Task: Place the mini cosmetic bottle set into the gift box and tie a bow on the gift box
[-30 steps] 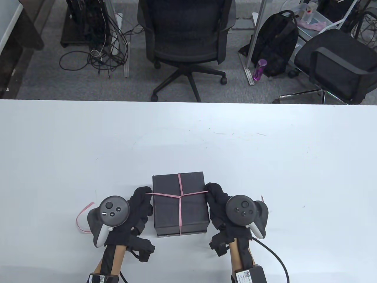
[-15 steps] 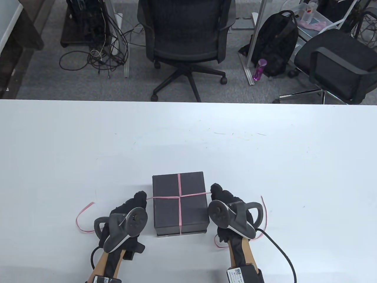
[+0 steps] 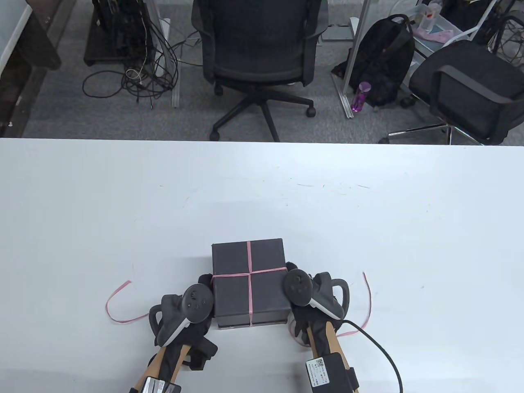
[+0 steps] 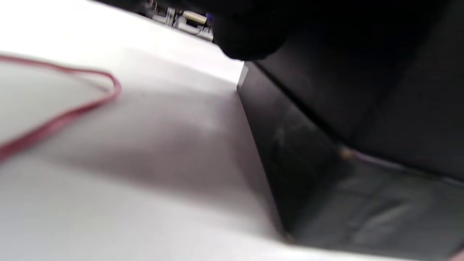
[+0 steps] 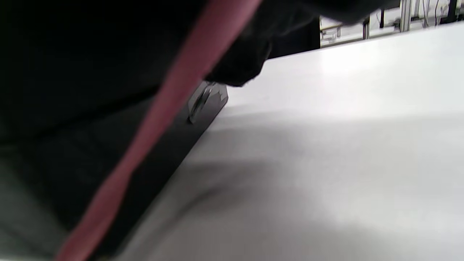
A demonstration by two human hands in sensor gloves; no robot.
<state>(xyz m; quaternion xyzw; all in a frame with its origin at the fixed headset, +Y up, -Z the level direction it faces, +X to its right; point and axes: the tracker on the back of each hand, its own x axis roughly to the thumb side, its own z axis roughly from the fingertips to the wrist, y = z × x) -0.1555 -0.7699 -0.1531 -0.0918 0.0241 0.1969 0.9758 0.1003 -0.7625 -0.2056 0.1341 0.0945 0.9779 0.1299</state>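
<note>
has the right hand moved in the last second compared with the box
Yes. The right hand has closed in leftward against the right side of the gift box, which stayed put.

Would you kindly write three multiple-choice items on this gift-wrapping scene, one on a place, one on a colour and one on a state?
1. Where is the gift box?
A. at the table's far edge
B. between the left hand and right hand, near the front edge
C. on a chair

2. What colour is the ribbon?
A. pink
B. green
C. white

3. How does the ribbon lie on the lid?
A. tied in a finished bow
B. crossed, its loose ends trailing on the table
C. not on the box

Answers: 1 B, a hand sits against each side of the box; 2 A, pink against the black lid; 3 B, a cross shows on top and no bow.
</note>
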